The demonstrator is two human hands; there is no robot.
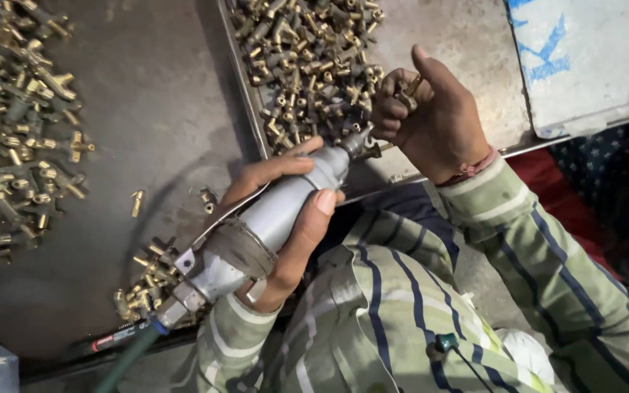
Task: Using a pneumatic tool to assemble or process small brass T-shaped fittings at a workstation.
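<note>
My left hand (285, 218) grips a grey pneumatic hand tool (271, 215) around its tapered body, its tip pointing up and to the right. A green hose runs from the tool's rear end at the lower left. My right hand (427, 116) is closed on a small brass fitting (409, 91), held just right of the tool's tip. The hand hovers over the edge of a metal tray (467, 44) that holds a heap of brass fittings (307, 65).
A large pile of brass fittings (16, 124) lies on the dark surface at the left. A smaller cluster (147, 280) lies beside the tool's rear. A blue and white sheet (584, 58) sits at the upper right. My striped sleeves fill the lower right.
</note>
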